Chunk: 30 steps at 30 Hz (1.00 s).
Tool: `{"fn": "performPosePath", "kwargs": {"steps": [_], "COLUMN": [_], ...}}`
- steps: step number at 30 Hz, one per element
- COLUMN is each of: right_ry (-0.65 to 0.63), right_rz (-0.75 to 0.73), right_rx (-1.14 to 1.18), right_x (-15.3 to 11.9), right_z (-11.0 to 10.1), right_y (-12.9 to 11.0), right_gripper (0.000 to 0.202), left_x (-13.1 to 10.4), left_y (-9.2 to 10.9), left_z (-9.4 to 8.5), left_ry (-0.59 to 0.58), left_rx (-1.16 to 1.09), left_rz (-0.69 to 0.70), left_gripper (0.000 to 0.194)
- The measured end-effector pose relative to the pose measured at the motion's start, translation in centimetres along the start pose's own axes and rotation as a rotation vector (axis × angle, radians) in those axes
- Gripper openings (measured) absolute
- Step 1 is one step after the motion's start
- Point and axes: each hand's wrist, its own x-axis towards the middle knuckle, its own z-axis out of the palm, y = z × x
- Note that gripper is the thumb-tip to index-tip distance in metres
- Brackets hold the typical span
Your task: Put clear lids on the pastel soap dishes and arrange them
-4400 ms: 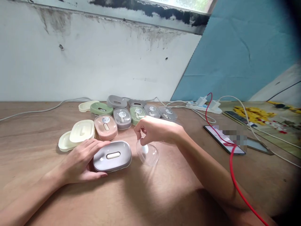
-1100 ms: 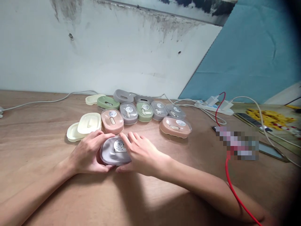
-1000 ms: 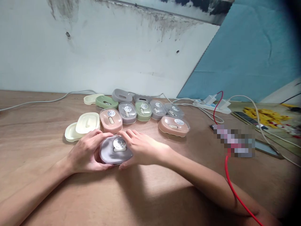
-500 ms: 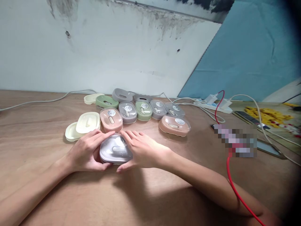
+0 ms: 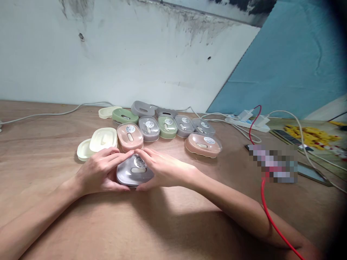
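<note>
Nearest box [image 5: 126,174] lavender-grey, sticker [image 5: 140,162] white with dark print — cable [image 5: 262,193] red — wall panel [image 5: 284,57] blue

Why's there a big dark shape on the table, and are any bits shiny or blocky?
Head view: probably the right hand and forearm blocking light, making a soft-edged shadow on the table; head view again: pale shine on the lilac box, blocky squares at right, far right edge fading to black.
</note>
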Motion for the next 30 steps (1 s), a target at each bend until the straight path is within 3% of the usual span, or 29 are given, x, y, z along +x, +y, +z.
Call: {"fn": "performPosePath", "kwargs": {"steps": [18,23,30], "right_ry": [0.038,0.048,0.048], "right_rz": [-0.038,-0.044,-0.035], "right_rx": [-0.134,-0.094,0.024], "right_x": [0.3,0.2,0.6], "right_z": [-0.2,-0.7,-1.3], "right_y": [-0.5,-0.4,0.2], "right_gripper": [0.099,0.09,0.089], "left_x": [0.4,0.2,0.3], "left_y": [0.4,0.3,0.6], "left_z": [-0.3,0.0,-0.1], "left_ry": [0.082,0.086,0.007], "left_rx": [0.217,0.117,-0.159], "left_rz": [0.157,0.08,-0.162], "left_gripper": [0.102,0.09,0.085]}}
